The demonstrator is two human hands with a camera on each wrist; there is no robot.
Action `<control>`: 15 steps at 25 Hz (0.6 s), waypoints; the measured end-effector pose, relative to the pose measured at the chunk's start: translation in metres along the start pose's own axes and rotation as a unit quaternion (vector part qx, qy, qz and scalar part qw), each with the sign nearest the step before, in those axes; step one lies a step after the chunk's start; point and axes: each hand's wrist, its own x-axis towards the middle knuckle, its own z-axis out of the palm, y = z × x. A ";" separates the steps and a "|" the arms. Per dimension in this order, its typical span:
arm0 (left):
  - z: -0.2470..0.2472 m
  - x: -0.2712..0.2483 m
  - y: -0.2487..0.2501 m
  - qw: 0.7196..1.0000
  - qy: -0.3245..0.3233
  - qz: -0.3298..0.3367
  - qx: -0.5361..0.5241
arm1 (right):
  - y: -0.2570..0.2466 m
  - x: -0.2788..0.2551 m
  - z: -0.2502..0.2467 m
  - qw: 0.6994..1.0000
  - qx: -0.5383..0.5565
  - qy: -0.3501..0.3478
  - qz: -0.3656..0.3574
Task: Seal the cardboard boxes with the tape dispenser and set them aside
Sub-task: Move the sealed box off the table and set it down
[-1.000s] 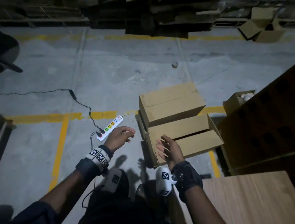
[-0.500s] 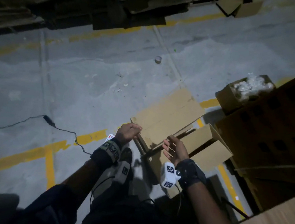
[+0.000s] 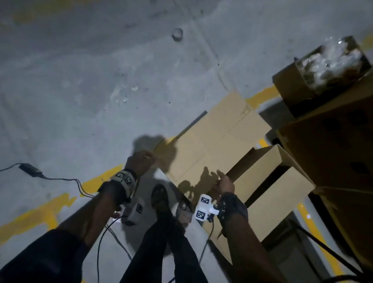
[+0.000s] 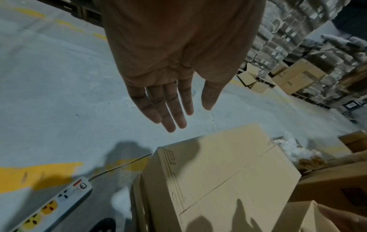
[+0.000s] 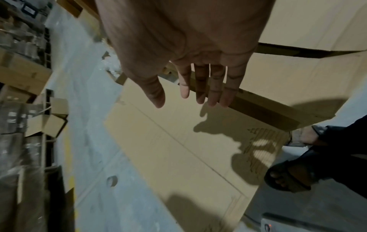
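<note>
The plain tan cardboard box (image 3: 210,141) lies on the grey concrete floor (image 3: 73,86), flaps closed. Right hand (image 3: 224,185) hovers released at its near-right edge, left hand (image 3: 140,161) released at its near-left corner; a white power strip (image 4: 49,207) lies left.

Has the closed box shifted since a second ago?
Yes. The closed box has tipped over, away from the open box beside it, which keeps its place by the yellow floor line; a broader, seamed face now points up.
</note>
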 end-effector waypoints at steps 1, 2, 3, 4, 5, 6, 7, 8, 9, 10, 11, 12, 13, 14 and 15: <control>0.004 0.013 -0.001 1.000 -0.002 -0.006 0.005 | 0.008 0.023 0.002 1.000 0.004 0.002 0.006; 0.013 0.030 -0.007 1.000 -0.008 -0.014 0.014 | 0.026 0.061 0.003 1.000 0.024 0.006 0.012; 0.020 0.044 -0.012 1.000 -0.015 -0.011 0.022 | 0.040 0.091 0.003 0.999 0.038 0.011 0.012; 0.031 0.059 -0.017 0.999 -0.024 -0.004 0.031 | 0.049 0.113 0.004 0.999 0.041 0.022 0.008; 0.040 0.069 -0.019 0.999 -0.034 0.007 0.034 | 0.056 0.129 0.006 0.998 0.045 0.040 0.010; 0.049 0.079 -0.021 0.999 -0.035 0.009 0.030 | 0.053 0.128 0.009 0.998 0.048 0.048 0.010; 0.058 0.089 -0.024 0.999 -0.043 0.017 0.016 | 0.048 0.123 0.013 0.998 0.047 0.046 0.012; 0.064 0.095 -0.022 0.998 -0.055 0.020 0.004 | 0.043 0.116 0.018 0.998 0.049 0.040 0.014; 0.070 0.104 -0.020 0.997 -0.072 0.035 0.008 | 0.039 0.112 0.024 0.998 0.056 0.035 0.010; 0.078 0.112 -0.019 0.995 -0.082 0.047 0.014 | 0.036 0.110 0.028 0.997 0.068 0.027 0.006; 0.084 0.119 -0.016 0.993 -0.102 0.062 0.023 | 0.036 0.110 0.030 0.995 0.094 0.028 0.006; 0.088 0.124 -0.013 0.992 -0.107 0.071 0.008 | 0.042 0.118 0.033 0.992 0.121 0.035 0.010; 0.091 0.129 -0.012 0.990 -0.116 0.076 0.004 | 0.042 0.116 0.035 0.990 0.134 0.038 0.024; 0.092 0.135 -0.014 0.991 -0.109 0.077 -0.020 | 0.041 0.112 0.038 0.988 0.145 0.031 0.040; 0.091 0.136 -0.014 0.991 -0.110 0.074 -0.031 | 0.039 0.109 0.037 0.988 0.148 0.025 0.043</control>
